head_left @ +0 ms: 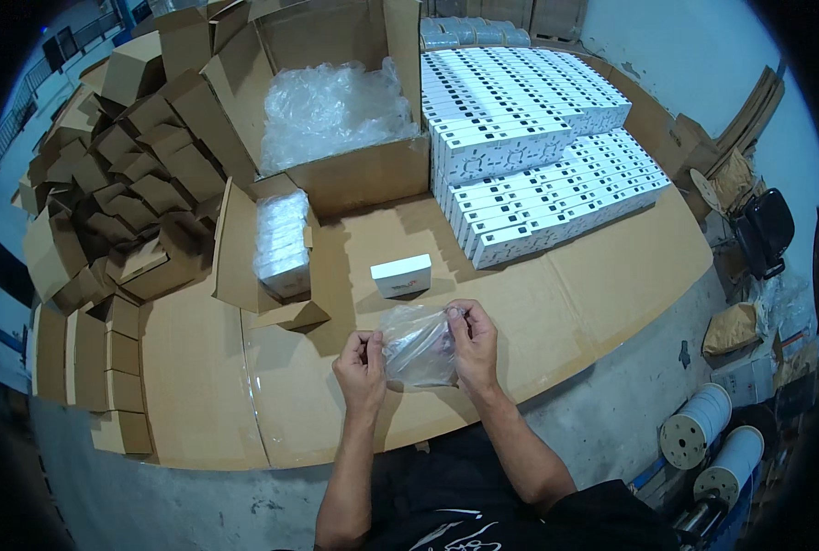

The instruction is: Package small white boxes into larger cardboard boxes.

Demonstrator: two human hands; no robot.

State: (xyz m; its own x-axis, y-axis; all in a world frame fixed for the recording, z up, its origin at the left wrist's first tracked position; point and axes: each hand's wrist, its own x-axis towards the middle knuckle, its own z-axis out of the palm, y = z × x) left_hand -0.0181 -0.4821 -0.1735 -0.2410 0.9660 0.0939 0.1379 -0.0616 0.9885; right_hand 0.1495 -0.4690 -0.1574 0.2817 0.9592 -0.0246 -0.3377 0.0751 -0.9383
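A clear plastic bag is stretched between my two hands above the cardboard-covered table. My left hand pinches its left edge, and my right hand grips the upper right edge. Just beyond the bag stands a small white box on its own. To the left, an open brown carton holds a row of white boxes in clear wrapping. Behind that, a large open carton contains a heap of clear plastic bags.
Stacked white boxes fill the table's back right. Many open brown cartons are piled at the left, with several narrow ones by the table's left edge. Cable spools and a black chair stand on the floor at right.
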